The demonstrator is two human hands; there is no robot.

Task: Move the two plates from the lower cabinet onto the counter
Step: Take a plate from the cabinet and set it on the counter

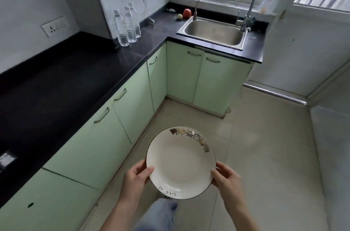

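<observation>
Black stone counter (pixel 62 79) runs along my left above pale green cabinets (pixel 91 147), doors all closed; I should swing left and lower the white plate (pixel 180 162) flat onto bare counter, keeping it level; I hold it over the floor, left hand (pixel 135 177) and right hand (pixel 226 179) closed on opposite rims, thumbs on top; no second plate is visible.
</observation>
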